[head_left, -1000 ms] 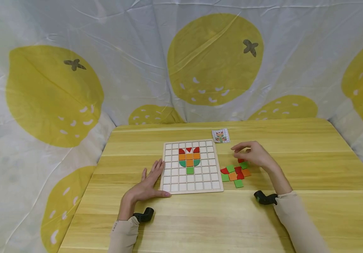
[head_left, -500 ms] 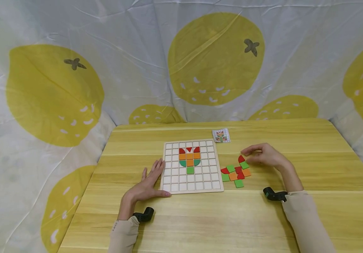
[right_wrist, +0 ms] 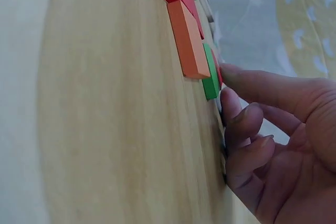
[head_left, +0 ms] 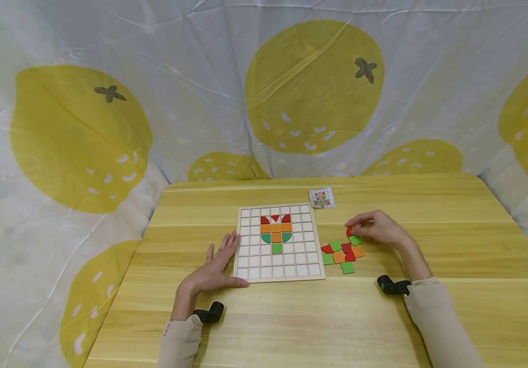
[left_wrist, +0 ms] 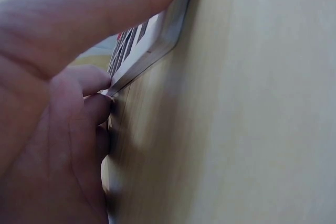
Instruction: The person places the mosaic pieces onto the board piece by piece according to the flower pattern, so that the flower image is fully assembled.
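My left hand (head_left: 215, 268) rests with fairly straight fingers along the left side of a white gridded wooden board (head_left: 254, 271). Its thumb touches the board's front edge, also close up in the left wrist view. On the board, red, orange (head_left: 276, 228) and green tiles form a tulip shape. Right of the board, my right hand (head_left: 381, 227) pinches a red rounded tile (head_left: 349, 231) between thumb and fingers at the far end of the loose pieces. A green square tile (right_wrist: 211, 74) lies against it, beside an orange tile (right_wrist: 189, 43).
Several loose red, green and orange tiles (head_left: 339, 256) lie between the board and my right hand. A small pattern card (head_left: 321, 198) lies behind the board's far right corner. Lemon-print cloth (head_left: 314, 87) hangs beyond the wooden table (head_left: 291, 322).
My right hand first drew back to the right, away from above the loose tiles, then came in leftward and closed its fingers on the red tile. The left hand has stayed put.
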Tool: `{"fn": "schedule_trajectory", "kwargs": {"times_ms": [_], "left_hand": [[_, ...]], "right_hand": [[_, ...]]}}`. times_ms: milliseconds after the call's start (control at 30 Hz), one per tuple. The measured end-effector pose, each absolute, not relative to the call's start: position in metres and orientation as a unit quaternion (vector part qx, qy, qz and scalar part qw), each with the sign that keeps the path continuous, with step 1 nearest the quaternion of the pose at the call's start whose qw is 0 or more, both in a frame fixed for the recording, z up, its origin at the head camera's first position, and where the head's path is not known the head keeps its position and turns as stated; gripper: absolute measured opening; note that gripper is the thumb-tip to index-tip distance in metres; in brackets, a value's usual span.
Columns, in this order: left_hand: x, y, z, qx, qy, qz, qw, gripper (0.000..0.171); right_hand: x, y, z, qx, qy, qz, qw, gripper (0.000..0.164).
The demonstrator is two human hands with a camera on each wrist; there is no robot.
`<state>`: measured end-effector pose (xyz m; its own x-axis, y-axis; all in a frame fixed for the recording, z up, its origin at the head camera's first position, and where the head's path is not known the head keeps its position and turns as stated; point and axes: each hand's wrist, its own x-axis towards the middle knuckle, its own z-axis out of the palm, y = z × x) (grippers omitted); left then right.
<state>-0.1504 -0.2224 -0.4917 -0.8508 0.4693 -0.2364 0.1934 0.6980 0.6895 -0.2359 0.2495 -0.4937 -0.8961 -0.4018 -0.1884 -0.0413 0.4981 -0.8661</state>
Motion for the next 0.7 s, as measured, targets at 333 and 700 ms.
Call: {"fn": "schedule_trajectory", "kwargs": {"times_ms": [333,700], "left_hand": [[-0.151,-0.223,-0.492,0.189,0.9,0.338,0.2,0.121],[-0.15,-0.223,-0.492,0.188,0.9,0.34,0.2,0.121]], "right_hand": [[-0.235,0.239,-0.493,-0.087,0.853,-0.489,0.16,0.026],[-0.234,0.24,-0.49,-0.061,0.848,-0.5,0.167,0.027]]}}
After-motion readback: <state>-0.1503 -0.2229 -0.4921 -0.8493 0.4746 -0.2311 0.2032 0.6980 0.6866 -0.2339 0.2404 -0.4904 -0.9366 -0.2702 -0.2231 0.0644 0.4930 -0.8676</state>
